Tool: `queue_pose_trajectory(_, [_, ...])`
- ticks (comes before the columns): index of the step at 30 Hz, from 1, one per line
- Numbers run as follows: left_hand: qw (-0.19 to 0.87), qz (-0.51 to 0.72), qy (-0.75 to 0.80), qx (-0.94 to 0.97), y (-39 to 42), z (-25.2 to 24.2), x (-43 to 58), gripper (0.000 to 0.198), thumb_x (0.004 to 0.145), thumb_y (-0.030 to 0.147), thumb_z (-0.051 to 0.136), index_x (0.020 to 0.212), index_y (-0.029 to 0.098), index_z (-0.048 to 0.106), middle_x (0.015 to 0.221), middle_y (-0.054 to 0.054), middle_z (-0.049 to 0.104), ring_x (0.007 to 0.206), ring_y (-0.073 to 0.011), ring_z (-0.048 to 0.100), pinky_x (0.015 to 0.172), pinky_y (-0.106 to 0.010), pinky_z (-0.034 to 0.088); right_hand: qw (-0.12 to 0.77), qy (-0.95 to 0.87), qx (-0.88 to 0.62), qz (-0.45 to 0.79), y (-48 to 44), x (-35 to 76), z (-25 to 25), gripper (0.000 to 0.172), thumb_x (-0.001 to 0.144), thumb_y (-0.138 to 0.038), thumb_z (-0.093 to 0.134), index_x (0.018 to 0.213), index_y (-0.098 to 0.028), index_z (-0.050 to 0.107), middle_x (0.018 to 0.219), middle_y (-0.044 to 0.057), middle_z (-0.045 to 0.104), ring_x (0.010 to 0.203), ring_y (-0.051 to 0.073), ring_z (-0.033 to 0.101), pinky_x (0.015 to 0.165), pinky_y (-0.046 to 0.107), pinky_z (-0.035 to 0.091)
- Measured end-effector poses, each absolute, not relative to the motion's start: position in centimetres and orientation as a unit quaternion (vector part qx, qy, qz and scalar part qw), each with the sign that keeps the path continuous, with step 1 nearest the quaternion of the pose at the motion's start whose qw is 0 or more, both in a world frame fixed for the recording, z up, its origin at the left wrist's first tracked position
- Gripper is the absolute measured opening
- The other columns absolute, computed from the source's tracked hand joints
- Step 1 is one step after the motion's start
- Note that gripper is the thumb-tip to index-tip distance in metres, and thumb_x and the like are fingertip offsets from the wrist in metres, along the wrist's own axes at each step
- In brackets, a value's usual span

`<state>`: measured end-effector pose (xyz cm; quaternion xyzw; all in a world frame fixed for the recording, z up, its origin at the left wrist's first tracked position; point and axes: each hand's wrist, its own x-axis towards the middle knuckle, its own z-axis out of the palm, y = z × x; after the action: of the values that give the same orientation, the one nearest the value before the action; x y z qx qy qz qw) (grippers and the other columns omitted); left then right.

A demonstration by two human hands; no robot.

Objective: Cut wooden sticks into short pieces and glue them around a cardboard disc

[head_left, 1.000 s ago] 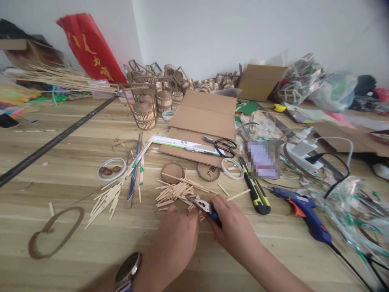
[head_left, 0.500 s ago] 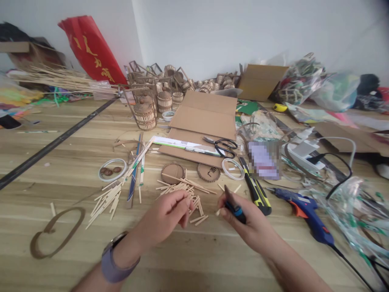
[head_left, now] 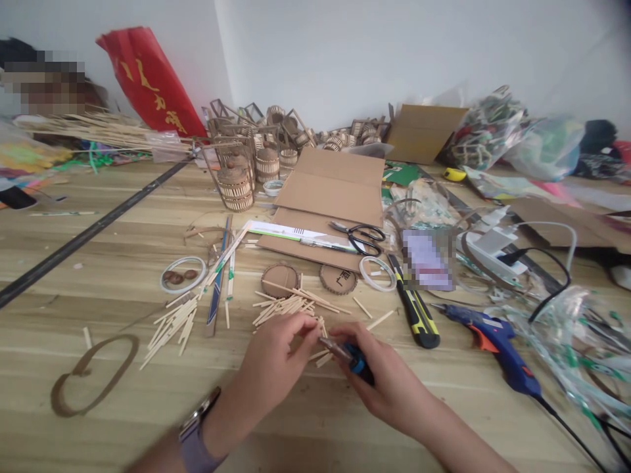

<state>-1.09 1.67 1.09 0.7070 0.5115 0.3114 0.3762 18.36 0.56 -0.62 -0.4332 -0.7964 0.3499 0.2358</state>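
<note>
My right hand (head_left: 382, 368) is closed around small pliers (head_left: 352, 358) with black and blue handles. Their dark metal jaws point left, close to the fingertips of my left hand (head_left: 280, 358). That hand has thumb and fingers drawn together in a pinch, and whatever sits between them is too small or hidden to make out. Just behind both hands lies a pile of short wooden sticks (head_left: 286, 309), partly covered by my fingers. Two loose sticks, one of them a short stick (head_left: 362, 307), rest beyond my right hand.
Left of my hands lie more sticks (head_left: 172, 328) and a brown strip loop (head_left: 93, 374). Cardboard discs (head_left: 280, 279), a white ring (head_left: 377, 273), scissors (head_left: 365, 236), a utility knife (head_left: 414, 305) and a corded glue gun (head_left: 493, 345) surround the work area. Small wooden buckets (head_left: 235, 187) stand behind.
My right hand has moved left with the pliers, whose jaws have swung from upward to leftward. My left hand has shifted slightly right, and the two hands now nearly meet.
</note>
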Motion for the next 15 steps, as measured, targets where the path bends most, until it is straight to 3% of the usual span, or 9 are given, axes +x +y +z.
queue_pose_trajectory(5, [0.471,0.256,0.524,0.662,1.1,1.0,-0.6,0.013,0.082,0.023,0.049,0.073,0.02,0.059,0.072,0.0,0.065,0.071,-0.0175,0.059,0.062,-0.025,0.038,0.248,-0.81,-0.432,0.31,0.2,18.3,-1.3,0.056,0.062,0.001,0.046,0.113,-0.021,0.042,0.102,0.01,0.068,0.093,0.022,0.067,0.077,0.031,0.053])
queue_pose_trajectory(9, [0.54,0.254,0.496,0.631,1.4,0.0,-0.8,0.03,0.083,0.045,0.055,0.071,0.018,0.057,0.065,0.001,0.059,0.063,-0.0155,0.053,0.055,-0.023,0.032,0.236,-0.843,-0.416,0.247,0.0,18.4,-1.8,0.057,0.055,0.002,0.046,0.107,-0.02,0.044,0.097,0.01,0.067,0.087,0.024,0.067,0.072,0.033,0.055])
queue_pose_trajectory(12, [0.624,0.26,0.462,0.574,1.7,-0.9,-1.0,0.04,0.077,0.056,0.061,0.074,0.017,0.056,0.062,0.003,0.054,0.057,-0.0129,0.048,0.052,-0.022,0.03,0.251,-0.858,-0.391,0.219,0.0,18.4,-1.9,0.066,0.053,0.002,0.046,0.115,-0.02,0.044,0.106,0.012,0.067,0.094,0.024,0.067,0.077,0.035,0.055])
queue_pose_trajectory(15, [0.655,0.267,0.44,0.553,1.8,-1.3,-1.1,0.041,0.075,0.055,0.064,0.074,0.015,0.059,0.065,0.002,0.055,0.061,-0.0131,0.048,0.056,-0.022,0.033,0.262,-0.865,-0.376,0.204,0.0,18.3,-1.8,0.077,0.052,0.002,0.044,0.127,-0.018,0.039,0.117,0.015,0.064,0.104,0.025,0.065,0.084,0.037,0.055])
